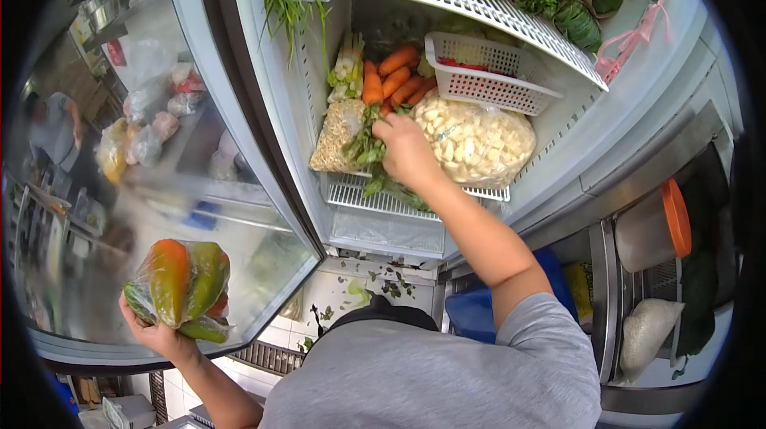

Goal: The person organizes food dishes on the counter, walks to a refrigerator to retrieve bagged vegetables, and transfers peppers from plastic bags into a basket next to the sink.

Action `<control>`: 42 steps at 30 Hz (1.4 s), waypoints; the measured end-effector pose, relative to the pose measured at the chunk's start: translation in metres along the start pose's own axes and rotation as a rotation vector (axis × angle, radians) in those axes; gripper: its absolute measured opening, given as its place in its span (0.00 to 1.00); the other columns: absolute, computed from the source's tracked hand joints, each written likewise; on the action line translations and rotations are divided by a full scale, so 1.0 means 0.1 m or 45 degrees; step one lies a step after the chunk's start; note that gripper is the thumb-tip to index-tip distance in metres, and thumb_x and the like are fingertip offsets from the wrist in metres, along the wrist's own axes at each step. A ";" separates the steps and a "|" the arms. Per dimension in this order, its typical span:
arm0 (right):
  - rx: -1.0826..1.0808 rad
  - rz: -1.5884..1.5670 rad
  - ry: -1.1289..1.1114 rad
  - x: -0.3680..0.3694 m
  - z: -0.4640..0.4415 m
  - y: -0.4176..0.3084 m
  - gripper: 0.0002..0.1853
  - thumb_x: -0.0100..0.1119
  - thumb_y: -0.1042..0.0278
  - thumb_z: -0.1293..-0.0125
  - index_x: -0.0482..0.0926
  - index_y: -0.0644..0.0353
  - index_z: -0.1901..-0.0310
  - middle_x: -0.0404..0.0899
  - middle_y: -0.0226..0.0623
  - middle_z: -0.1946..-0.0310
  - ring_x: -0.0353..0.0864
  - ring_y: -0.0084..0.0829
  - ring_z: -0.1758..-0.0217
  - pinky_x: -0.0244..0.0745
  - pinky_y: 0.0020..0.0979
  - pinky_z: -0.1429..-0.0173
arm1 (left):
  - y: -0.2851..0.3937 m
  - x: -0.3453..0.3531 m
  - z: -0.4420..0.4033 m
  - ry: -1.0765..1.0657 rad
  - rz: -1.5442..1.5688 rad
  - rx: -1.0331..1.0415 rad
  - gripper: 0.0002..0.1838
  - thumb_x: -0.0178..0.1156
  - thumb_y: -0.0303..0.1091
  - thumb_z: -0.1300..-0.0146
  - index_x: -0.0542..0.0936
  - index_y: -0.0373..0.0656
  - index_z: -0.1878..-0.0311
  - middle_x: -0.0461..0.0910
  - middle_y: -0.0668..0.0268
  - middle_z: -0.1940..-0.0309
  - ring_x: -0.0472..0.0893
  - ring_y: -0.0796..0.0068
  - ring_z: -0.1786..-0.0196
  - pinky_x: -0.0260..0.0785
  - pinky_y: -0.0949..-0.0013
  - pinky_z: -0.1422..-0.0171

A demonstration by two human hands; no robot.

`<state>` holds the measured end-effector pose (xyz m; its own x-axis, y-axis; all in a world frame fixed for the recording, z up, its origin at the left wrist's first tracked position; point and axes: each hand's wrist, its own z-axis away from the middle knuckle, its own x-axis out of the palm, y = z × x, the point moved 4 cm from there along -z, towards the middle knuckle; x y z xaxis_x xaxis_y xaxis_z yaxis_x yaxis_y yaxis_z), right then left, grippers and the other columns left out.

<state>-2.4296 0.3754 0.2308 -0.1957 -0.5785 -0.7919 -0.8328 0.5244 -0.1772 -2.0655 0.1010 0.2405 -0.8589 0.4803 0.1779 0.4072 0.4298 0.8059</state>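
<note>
My left hand (pixel 153 335), low on the left, grips a clear plastic bag of green and orange peppers (pixel 169 277) from below. Inside the open fridge, my right hand (pixel 405 148) has its fingers closed on a bunch of leafy green herbs (pixel 366 148); the fingertips are partly hidden. Carrots (pixel 396 70) lie just behind that hand. To its right is a large plastic bag of peeled garlic cloves (pixel 477 140). On its left, touching the greens, rests a bag of small pale pieces (pixel 333 140).
A white perforated basket (pixel 487 78) with red chillies stands above the garlic. The upper wire shelf (pixel 479 13) carries vegetables. The glass door (pixel 231 222) stands open at left. Fallen leaves (pixel 392 284) litter the floor. A tub with an orange lid (pixel 675 218) sits at right.
</note>
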 end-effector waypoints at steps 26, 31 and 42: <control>0.485 0.837 -0.526 0.74 -0.68 0.76 0.11 0.52 0.71 0.39 0.85 0.55 0.61 0.84 0.36 0.55 0.81 0.39 0.49 0.72 0.41 0.52 | -0.04 -0.35 0.22 0.029 -0.220 -0.093 0.27 0.64 0.21 0.53 0.71 0.34 0.46 0.75 0.63 0.55 0.75 0.73 0.54 0.64 0.70 0.41; 0.462 0.349 -0.173 0.45 -0.83 0.86 0.11 0.54 0.72 0.42 0.83 0.61 0.60 0.83 0.49 0.62 0.83 0.45 0.55 0.76 0.41 0.52 | -0.01 -0.41 0.24 0.043 -0.204 -0.081 0.26 0.64 0.22 0.53 0.71 0.34 0.47 0.75 0.64 0.56 0.75 0.74 0.54 0.65 0.70 0.42; -0.052 -0.506 -0.995 1.28 1.08 -0.64 0.19 0.56 0.81 0.58 0.80 0.57 0.60 0.80 0.47 0.65 0.80 0.49 0.58 0.75 0.43 0.54 | 0.04 -0.53 0.31 0.049 -0.242 -0.162 0.25 0.63 0.21 0.56 0.72 0.36 0.49 0.76 0.65 0.58 0.76 0.75 0.56 0.66 0.72 0.44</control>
<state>-2.3457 0.3349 0.0778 0.5106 -0.1121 -0.8525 -0.7850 0.3436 -0.5154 -2.0087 0.1006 0.2166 -0.9286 0.3694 0.0350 0.1963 0.4089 0.8912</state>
